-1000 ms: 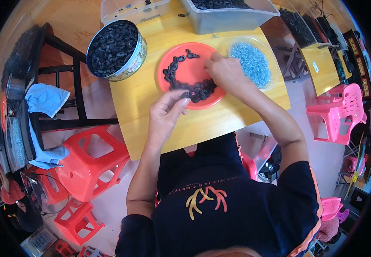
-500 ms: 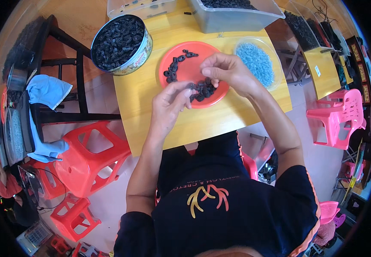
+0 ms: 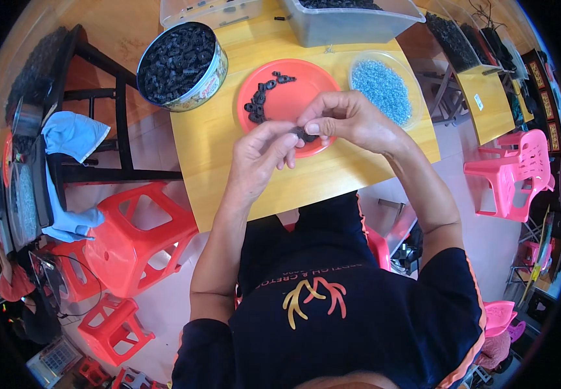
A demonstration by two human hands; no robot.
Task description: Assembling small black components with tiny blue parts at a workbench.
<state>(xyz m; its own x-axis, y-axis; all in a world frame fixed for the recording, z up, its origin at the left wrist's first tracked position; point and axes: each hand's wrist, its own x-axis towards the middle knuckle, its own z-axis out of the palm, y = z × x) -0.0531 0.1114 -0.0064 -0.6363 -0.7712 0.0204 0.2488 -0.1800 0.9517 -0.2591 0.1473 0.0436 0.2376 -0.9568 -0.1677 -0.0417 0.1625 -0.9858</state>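
Over the near edge of an orange-red plate, the fingertips of my two hands come together. My left hand pinches a small black part, largely covered by the fingers. With thumb and index finger pressed together beside it, my right hand is closed; anything in its pinch is too small to make out. Small black parts lie in a curved row along the plate's left side. Others on the near side of the plate are mostly hidden behind my hands.
A round clear tub of light-blue small pieces stands right of the plate. At the far left is a tin full of black parts; a translucent bin sits at the back. Red stools stand left of the yellow table.
My right hand has moved left and nearer, so its fingertips now meet those of my left hand. The black parts on the plate's near side have become mostly covered.
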